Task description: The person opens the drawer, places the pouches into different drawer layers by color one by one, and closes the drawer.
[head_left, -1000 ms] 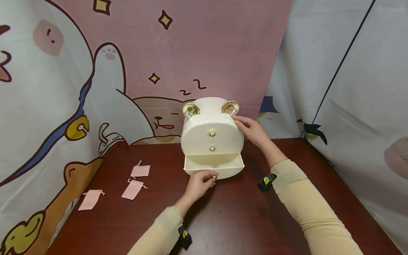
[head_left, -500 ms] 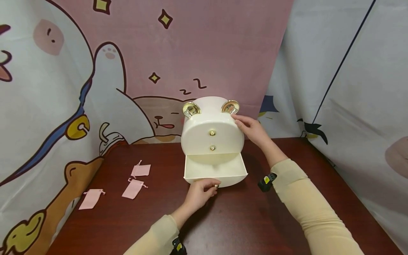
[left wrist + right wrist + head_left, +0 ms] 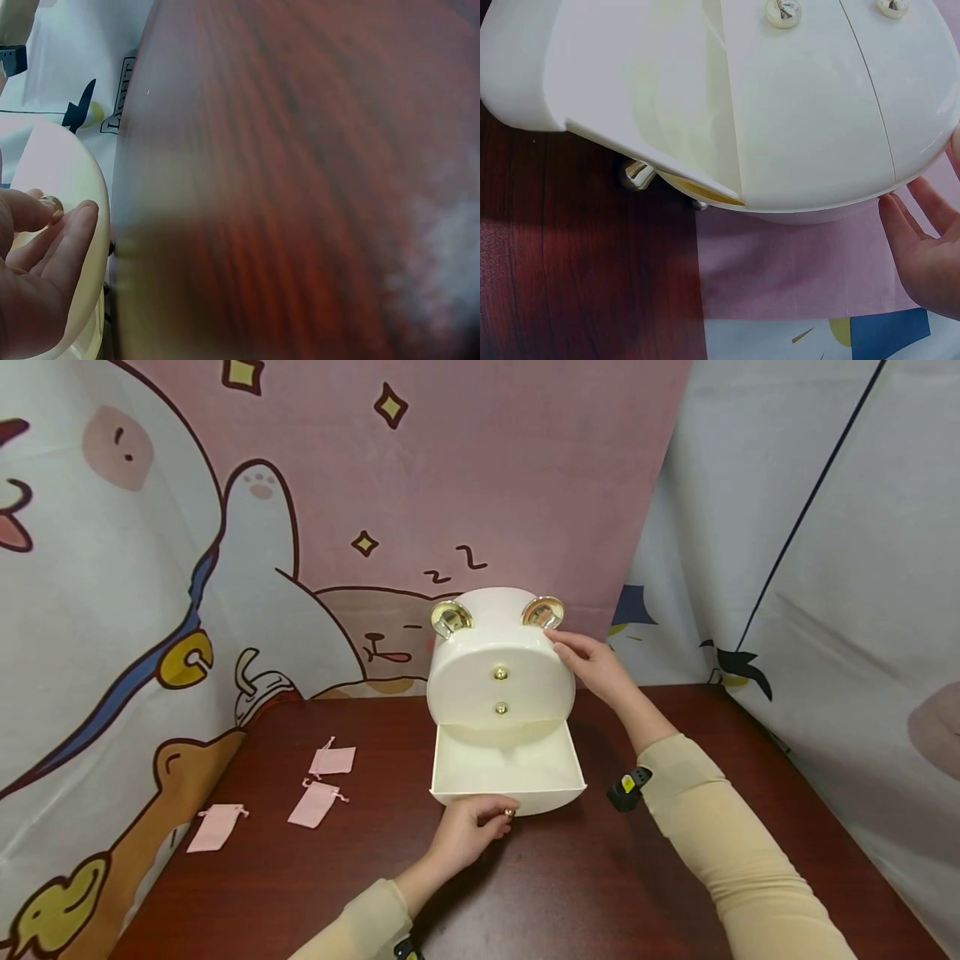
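Observation:
A cream-white rounded box (image 3: 465,689) with gold ear-like cups and two gold knobs on its front stands at the back of the table. Its bottom drawer (image 3: 510,768) is pulled well out and holds nothing that I can see. My left hand (image 3: 459,837) pinches the gold knob (image 3: 509,812) of that drawer between thumb and fingers; the left wrist view shows the same pinch. My right hand (image 3: 596,667) rests its fairly straight fingers against the box's upper right side, just below the right gold ear (image 3: 543,612). Small gold feet (image 3: 638,174) show under the box in the right wrist view.
Several small pink drawstring pouches lie left of the box: one upper pouch (image 3: 333,760), one just below it (image 3: 313,806), one farther left (image 3: 217,828). A printed cloth (image 3: 525,477) hangs behind the dark red-brown table (image 3: 585,893).
The bottom drawer has slid farther out toward me, with my left hand moving along on its knob. My right hand has stayed at the box's side. The pouches have not moved.

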The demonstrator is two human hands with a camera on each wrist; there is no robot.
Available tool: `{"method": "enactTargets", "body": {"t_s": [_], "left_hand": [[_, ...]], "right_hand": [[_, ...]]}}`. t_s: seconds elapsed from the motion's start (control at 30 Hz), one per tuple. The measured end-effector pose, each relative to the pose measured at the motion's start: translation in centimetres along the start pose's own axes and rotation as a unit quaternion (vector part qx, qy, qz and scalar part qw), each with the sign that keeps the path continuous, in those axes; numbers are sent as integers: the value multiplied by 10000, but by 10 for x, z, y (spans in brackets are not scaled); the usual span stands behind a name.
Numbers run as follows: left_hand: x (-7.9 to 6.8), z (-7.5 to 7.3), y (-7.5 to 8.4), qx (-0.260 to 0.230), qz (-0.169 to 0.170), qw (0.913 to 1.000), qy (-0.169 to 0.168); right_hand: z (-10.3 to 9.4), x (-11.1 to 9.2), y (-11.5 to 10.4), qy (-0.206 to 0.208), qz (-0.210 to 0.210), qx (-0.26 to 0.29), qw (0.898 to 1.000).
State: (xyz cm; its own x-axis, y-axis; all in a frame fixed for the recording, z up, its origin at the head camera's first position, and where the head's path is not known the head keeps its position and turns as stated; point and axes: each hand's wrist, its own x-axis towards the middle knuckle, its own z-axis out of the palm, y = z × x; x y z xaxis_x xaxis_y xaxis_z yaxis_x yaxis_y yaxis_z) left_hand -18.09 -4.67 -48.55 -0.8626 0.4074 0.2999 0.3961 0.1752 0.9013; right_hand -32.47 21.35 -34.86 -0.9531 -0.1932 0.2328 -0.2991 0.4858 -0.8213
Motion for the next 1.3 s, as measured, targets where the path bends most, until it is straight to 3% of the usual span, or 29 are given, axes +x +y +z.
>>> {"method": "enactTargets", "body": {"t_s": [0.4,0.57,0.83,1.13,1.3], "left_hand": [[-3,-3,-2,419,-52,9990,-163],[-5,-6,3,195,-175,9993,-283],[-3,-13,22,125,24,9998,-181],[1,-27,43,576,188,9981,-75],[3,-41,49,891,223,9956,206]], "right_hand": [[0,-1,1,-22,-18,-19,10000],[0,-1,0,-21,4,-37,10000],[0,-2,0,-29,19,15,10000],[1,-1,0,-22,-4,128,9999],[0,-1,-1,-14,-12,80,10000]]}}
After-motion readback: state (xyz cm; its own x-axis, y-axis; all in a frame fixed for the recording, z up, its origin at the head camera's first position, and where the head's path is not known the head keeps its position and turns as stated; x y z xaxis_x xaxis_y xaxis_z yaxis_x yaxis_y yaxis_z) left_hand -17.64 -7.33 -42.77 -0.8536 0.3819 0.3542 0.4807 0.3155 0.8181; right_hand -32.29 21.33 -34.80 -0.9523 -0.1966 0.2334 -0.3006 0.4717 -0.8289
